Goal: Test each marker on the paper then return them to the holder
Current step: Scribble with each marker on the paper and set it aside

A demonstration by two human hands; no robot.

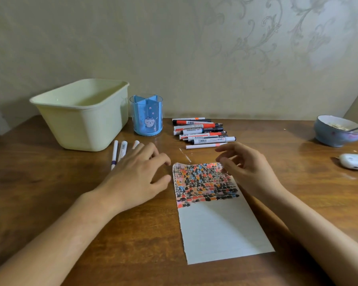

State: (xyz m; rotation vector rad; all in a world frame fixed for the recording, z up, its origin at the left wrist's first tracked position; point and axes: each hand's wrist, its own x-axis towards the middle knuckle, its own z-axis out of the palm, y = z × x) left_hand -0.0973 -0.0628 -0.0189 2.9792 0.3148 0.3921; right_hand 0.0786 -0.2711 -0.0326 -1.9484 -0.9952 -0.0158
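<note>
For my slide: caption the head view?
Empty hands hover beside scribbled paper; markers lie near empty holder.

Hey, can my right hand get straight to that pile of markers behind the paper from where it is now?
Probably yes. The right hand hovers open over the paper's far edge, holding nothing, and the marker pile lies just beyond its fingertips with only bare table between.

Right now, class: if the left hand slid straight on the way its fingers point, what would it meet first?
The left hand points up and to the right, away from the person. Nothing lies directly before its fingertips; the first thing would probably be the pile of markers, though depth is hard to judge.
</note>
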